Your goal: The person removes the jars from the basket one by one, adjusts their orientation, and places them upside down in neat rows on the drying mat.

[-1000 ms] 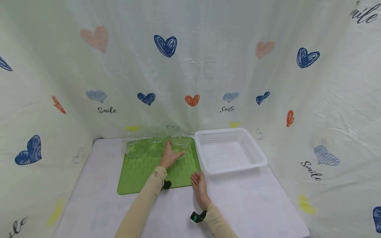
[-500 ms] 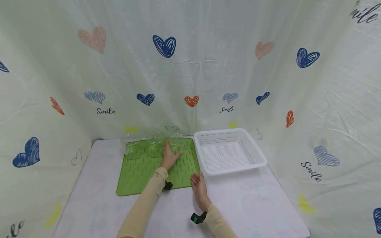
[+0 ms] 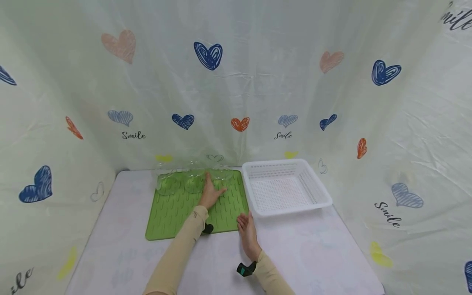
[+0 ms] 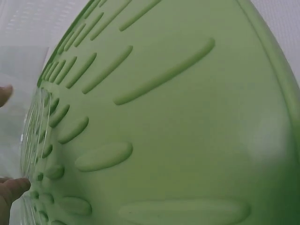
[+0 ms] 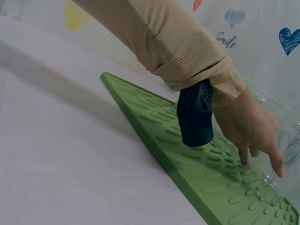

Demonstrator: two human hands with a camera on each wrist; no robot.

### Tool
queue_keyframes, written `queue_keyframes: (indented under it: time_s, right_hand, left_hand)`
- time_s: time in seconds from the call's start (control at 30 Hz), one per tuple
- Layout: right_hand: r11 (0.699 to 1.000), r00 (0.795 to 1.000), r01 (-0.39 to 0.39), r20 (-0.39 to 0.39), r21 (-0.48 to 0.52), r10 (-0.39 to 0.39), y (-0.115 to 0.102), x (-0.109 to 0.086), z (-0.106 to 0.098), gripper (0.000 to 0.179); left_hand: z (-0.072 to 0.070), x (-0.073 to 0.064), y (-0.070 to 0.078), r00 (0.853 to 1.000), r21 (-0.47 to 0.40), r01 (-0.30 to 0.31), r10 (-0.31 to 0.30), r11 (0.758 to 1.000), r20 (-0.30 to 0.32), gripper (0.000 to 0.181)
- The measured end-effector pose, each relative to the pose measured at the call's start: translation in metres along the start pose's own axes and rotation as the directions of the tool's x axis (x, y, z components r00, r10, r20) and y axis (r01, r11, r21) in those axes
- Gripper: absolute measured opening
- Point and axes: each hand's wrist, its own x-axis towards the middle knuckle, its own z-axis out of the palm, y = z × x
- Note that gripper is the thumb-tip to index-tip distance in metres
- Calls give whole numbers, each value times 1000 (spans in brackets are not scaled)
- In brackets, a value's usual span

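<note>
Three clear, see-through vessels stand in a row along the back of a green ridged mat [image 3: 173,221]: a left vessel [image 3: 168,185], a middle vessel [image 3: 193,184] and a right vessel [image 3: 222,173]. My left hand [image 3: 210,196] reaches over the mat to the right vessel, thumb and fingers spread wide on either side of it. In the left wrist view, a fingertip [image 4: 18,187] is close to the clear wall [image 4: 33,133]. My right hand [image 3: 249,239] is by the mat's front right corner, palm turned inward, fingers slightly bent and holding nothing.
A white perforated basket [image 3: 287,209] stands right of the mat, its left side close to the mat's edge. A white cloth [image 3: 110,254] covers the table. Behind it hangs a curtain [image 3: 250,94] printed with hearts. Each wrist wears a dark strap-on device [image 3: 246,269].
The right vessel has shifted back a little, away from my left thumb, and its outline looks smaller. My left hand has barely moved; the right hand stays where it was.
</note>
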Motion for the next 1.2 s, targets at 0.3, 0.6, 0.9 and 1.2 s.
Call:
queue_keyframes:
  time_s: [0.3, 0.6, 0.9, 1.2]
  right_hand:
    - [1000, 1000, 3, 0, 12, -3, -2, -1, -3, 76]
    - [1000, 1000, -9, 5, 10, 9, -4, 2, 0, 78]
    - [1000, 1000, -14, 10, -4, 14, -5, 5, 0, 75]
    - [1000, 1000, 2, 19, -19, -2, -9, 5, -3, 77]
  left_hand:
    - [4, -5, -3, 999, 12, 33, -33, 999, 36, 102]
    - [-1, -13, -11, 998, 76, 56, -57, 996, 15, 68]
    - [-12, -15, -11, 993, 187, -3, -19, 982, 114, 66]
    - [-16, -23, -9, 976, 216, -14, -34, 976, 217, 73]
